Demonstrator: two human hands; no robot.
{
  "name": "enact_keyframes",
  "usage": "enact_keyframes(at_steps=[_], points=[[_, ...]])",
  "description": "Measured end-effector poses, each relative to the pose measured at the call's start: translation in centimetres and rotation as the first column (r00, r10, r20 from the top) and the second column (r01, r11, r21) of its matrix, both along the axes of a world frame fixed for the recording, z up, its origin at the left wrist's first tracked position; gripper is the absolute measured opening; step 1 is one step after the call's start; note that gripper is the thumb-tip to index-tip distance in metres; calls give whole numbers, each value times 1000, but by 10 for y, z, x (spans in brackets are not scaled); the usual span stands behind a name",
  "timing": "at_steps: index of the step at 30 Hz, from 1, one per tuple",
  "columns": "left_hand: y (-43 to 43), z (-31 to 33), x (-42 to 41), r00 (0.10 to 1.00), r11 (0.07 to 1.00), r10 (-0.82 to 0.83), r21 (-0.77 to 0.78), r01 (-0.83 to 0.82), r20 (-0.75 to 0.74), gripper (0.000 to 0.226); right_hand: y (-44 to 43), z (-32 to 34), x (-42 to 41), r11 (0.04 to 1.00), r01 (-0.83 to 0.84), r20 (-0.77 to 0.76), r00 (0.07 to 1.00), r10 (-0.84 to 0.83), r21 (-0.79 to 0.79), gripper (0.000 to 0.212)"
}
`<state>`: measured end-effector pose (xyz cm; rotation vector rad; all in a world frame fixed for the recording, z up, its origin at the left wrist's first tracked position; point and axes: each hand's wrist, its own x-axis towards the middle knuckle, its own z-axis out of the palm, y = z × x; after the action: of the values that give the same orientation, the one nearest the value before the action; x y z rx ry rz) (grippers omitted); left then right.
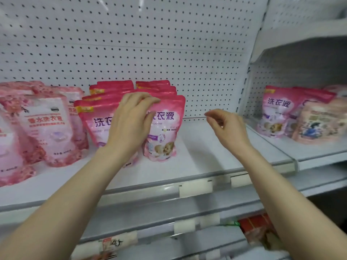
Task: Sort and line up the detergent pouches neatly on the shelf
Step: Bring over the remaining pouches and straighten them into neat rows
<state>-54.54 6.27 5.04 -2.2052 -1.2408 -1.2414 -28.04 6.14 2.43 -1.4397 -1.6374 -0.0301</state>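
Two rows of bright pink detergent pouches stand upright on the white shelf (202, 152). My left hand (129, 121) lies over the gap between the front pouch of the left row (93, 122) and the front pouch of the right row (165, 132), fingertips touching the top edge of the right one. My right hand (227, 128) hovers above the bare shelf to the right, fingers loosely curled, holding nothing. Pale pink pouches (50, 128) stand in rows at the far left.
A pegboard back wall (150, 44) rises behind the pouches. The neighbouring shelf bay at right holds more pink pouches (277, 111) and a peach-coloured pouch (319, 122). Lower shelves with price-tag rails (195, 188) and red packets (257, 224) lie below.
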Motion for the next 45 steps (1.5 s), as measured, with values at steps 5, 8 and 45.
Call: enact_keyframes(at_steps=[5, 8, 45], points=[[2, -22, 65, 990, 985, -143, -99, 142, -8, 30, -33, -27, 76, 986, 164, 33, 986, -164, 10, 19], [11, -33, 113, 978, 968, -205, -154, 200, -23, 32, -41, -38, 138, 965, 261, 10, 965, -261, 15, 21], [154, -77, 468, 623, 337, -135, -556, 760, 771, 50, 43, -79, 429, 976, 118, -480, 856, -192, -182, 21]])
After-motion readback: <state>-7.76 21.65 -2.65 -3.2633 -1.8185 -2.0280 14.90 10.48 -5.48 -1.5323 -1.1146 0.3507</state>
